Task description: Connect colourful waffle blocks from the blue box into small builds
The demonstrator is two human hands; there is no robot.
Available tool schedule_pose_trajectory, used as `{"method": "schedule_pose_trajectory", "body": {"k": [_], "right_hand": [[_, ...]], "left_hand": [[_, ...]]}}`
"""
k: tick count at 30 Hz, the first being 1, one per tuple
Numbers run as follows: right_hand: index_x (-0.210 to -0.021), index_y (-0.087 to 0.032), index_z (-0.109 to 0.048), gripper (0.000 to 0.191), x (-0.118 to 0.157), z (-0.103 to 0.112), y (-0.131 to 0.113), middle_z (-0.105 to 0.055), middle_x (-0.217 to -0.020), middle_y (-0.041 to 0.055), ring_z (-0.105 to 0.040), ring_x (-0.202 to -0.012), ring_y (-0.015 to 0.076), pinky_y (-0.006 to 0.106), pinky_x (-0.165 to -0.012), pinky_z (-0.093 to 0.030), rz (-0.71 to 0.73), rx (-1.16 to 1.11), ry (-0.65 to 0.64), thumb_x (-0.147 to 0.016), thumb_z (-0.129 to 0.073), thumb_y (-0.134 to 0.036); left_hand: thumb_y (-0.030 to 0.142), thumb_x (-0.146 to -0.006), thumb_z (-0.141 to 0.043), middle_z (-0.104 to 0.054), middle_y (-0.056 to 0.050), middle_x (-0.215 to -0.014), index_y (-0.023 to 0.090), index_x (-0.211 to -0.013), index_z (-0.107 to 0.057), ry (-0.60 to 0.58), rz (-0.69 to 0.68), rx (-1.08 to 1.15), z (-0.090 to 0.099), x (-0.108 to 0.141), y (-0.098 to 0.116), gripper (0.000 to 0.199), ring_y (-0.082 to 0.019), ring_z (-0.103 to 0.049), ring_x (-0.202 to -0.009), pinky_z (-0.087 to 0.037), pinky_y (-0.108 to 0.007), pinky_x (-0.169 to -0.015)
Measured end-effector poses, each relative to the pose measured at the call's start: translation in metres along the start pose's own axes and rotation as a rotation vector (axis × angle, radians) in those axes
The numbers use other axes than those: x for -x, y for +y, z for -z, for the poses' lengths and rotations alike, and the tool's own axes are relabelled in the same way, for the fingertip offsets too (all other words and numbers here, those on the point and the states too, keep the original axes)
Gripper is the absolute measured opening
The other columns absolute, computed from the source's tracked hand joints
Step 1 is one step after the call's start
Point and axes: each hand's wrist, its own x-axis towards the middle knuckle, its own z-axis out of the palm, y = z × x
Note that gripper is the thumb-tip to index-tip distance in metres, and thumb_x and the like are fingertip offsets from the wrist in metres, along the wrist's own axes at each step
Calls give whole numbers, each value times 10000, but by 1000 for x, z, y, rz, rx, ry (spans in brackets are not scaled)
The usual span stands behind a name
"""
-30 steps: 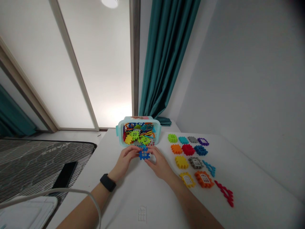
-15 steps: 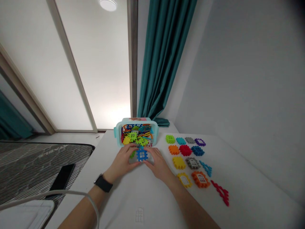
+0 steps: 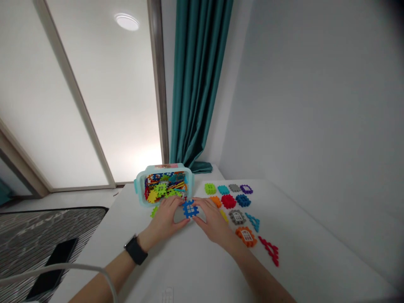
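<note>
A blue toothed square building tile (image 3: 190, 209) with a window grid is held between my two hands, slightly rotated. My left hand (image 3: 167, 217) is closed at its left side, thumb at the lower edge and fingers near the upper edge. My right hand (image 3: 213, 219) pinches the opposite side, with the thumb below. Partly hidden behind my left hand, a lime green piece (image 3: 154, 211) lies on the table. Beyond it stands a light teal bin (image 3: 137, 187) full of mixed coloured tiles.
Rows of toothed tiles lie on the white table (image 3: 195, 265) at right, among them a red tile (image 3: 228, 201), a grey window tile (image 3: 237, 217) and an orange window tile (image 3: 246, 236). A red triangular piece (image 3: 269, 250) lies nearest. A white cable (image 3: 78, 266) crosses lower left.
My view has turned to the right. Both hands have carried the blue tile rightward from the bin's front, and it has rotated a little. My right hand now covers parts of the orange and yellow tiles.
</note>
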Motion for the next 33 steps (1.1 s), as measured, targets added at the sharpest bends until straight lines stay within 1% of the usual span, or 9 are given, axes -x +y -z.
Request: {"method": "schedule_pose_trajectory", "body": {"k": [3,6,12,16,20,25,29,33], "right_hand": [[-1194,-246,-592,316,11,25,13,-634,-1296,88,-545,-1223,284,504,-1073,-419,-28,11,33,-885,-624,-188],[-1166,-240,-612,287,22,51,34,-630,-1307,93,-540,-1238,286,508,-1087,-401,-65,51,64,-882,-624,-203],[-1165,-207,-612,337,44,100,91,-631,-1305,117,-558,-1227,283,509,-1067,-425,-132,80,107,-831,-638,-176],[-1173,-206,-613,348,57,123,129,-643,-1292,112,-587,-1204,264,489,-1064,-438,-167,75,100,-828,-624,-163],[-1185,-219,-622,364,63,135,161,-661,-1263,97,-604,-1183,253,484,-1055,-451,-179,80,110,-827,-618,-156],[-1197,-208,-628,366,63,140,190,-668,-1253,111,-607,-1176,260,508,-1054,-451,-156,90,97,-835,-607,-155],[-1144,-213,-656,318,63,137,206,-664,-1263,105,-599,-1189,254,502,-1037,-467,-198,64,112,-837,-599,-152],[-1121,-209,-672,278,70,130,218,-678,-1214,100,-601,-1177,249,489,-1036,-471,-225,49,165,-854,-594,-188]], "left_hand": [[373,-811,-720,-651,-100,-1109,213,-1083,-562,-54,-51,2,-14,-23,17,353,-297,-609,-1045,-471,-435,-897],[388,-823,-713,-650,-105,-1105,205,-1094,-565,-93,-75,13,-34,-49,32,359,-296,-610,-1036,-462,-420,-884],[386,-849,-693,-660,-106,-1129,197,-1123,-574,-162,-141,60,-84,-100,57,354,-299,-593,-1094,-429,-428,-928],[367,-889,-643,-658,-88,-1113,211,-1110,-600,-241,-177,-1,-115,-129,67,273,-285,-591,-1076,-423,-417,-910],[378,-877,-647,-646,-87,-1113,216,-1098,-616,-272,-203,-96,-142,-153,72,276,-283,-581,-1070,-409,-423,-923],[389,-869,-643,-642,-99,-1095,205,-1041,-628,-286,-204,-143,-169,-171,74,252,-294,-575,-1068,-402,-431,-927],[371,-872,-633,-644,-102,-1093,209,-1046,-638,-292,-147,-138,-185,-178,71,238,-296,-574,-1074,-407,-430,-927],[378,-871,-627,-639,-103,-1121,213,-1077,-643,-302,-116,-125,-197,-181,68,264,-300,-575,-1084,-413,-433,-923]]}}
